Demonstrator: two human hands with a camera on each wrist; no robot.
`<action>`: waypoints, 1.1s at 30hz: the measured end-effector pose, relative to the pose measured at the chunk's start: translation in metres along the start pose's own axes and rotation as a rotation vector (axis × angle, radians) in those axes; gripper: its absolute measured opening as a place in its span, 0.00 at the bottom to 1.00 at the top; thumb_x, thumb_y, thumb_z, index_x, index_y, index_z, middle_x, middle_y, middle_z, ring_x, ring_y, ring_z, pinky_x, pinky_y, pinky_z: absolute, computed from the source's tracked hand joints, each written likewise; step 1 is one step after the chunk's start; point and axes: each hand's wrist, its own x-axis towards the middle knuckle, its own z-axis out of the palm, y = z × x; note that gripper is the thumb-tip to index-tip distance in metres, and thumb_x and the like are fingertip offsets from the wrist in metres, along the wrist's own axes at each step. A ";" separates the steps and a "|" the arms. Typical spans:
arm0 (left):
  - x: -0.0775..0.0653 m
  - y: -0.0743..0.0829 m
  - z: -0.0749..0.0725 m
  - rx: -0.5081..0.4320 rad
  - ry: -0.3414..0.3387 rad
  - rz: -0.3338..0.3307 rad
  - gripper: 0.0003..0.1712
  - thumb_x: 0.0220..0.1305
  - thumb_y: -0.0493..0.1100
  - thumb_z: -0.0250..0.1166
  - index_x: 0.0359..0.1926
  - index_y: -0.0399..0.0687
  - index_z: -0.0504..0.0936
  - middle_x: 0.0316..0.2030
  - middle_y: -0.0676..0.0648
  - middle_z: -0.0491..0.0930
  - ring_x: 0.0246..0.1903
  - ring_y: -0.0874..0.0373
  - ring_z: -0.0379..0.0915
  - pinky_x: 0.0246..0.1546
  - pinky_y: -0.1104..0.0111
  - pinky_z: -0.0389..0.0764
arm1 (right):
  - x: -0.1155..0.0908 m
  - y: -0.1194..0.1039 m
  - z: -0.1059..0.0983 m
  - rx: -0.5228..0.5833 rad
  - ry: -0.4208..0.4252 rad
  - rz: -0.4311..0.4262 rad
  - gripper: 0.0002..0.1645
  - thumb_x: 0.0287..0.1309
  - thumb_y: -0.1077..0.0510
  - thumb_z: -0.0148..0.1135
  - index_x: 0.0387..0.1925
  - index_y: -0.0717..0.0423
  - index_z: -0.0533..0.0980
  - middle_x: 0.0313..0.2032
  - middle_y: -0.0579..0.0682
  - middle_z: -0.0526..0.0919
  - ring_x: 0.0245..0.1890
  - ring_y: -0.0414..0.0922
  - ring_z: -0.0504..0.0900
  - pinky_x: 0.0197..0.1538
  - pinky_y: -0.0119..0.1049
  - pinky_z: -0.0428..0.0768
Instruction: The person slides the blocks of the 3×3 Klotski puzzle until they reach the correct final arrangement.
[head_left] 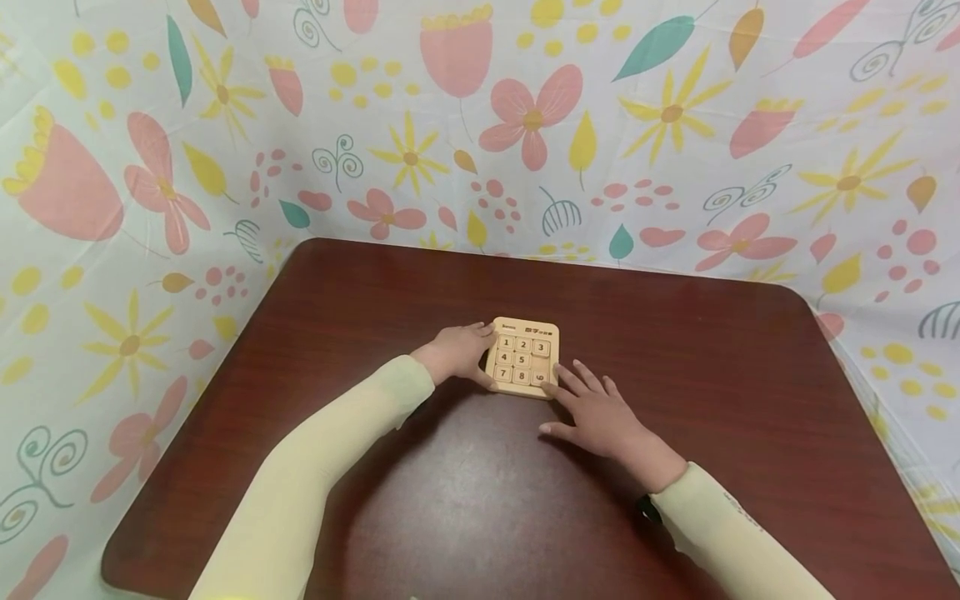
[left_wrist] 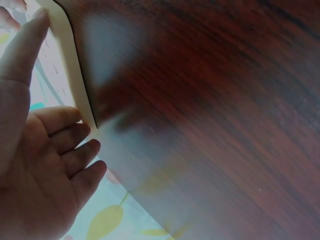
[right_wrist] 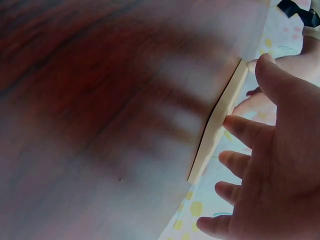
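Note:
A wooden number slide puzzle [head_left: 512,392] lies flat on the dark table. Its square tiles sit in rows, with a bare slot [head_left: 541,363] at the right of the middle row. Below that slot, one tile [head_left: 539,377] carries a digit turned sideways, 6 or 9. My left hand [head_left: 459,352] holds the board's left side, thumb at the near corner and fingers at the far one. With spread, fairly straight fingers, my right hand [head_left: 600,417] reaches the lower right corner, the index fingertip at the sideways tile. The right wrist view shows the puzzle's pale side edge [right_wrist: 214,127] beside that hand.
The brown table [head_left: 675,350] has rounded corners and a glossy top. A white cloth [head_left: 480,175] with flowers and leaves hangs behind it and along its sides. A black band [head_left: 648,508] shows at the right wrist.

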 end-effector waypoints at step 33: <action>0.004 -0.001 0.001 0.002 -0.019 -0.007 0.61 0.58 0.74 0.67 0.81 0.50 0.55 0.83 0.50 0.49 0.82 0.53 0.47 0.73 0.57 0.71 | 0.014 0.007 -0.001 0.007 0.030 0.025 0.41 0.66 0.34 0.61 0.74 0.46 0.69 0.79 0.59 0.60 0.80 0.67 0.52 0.72 0.75 0.58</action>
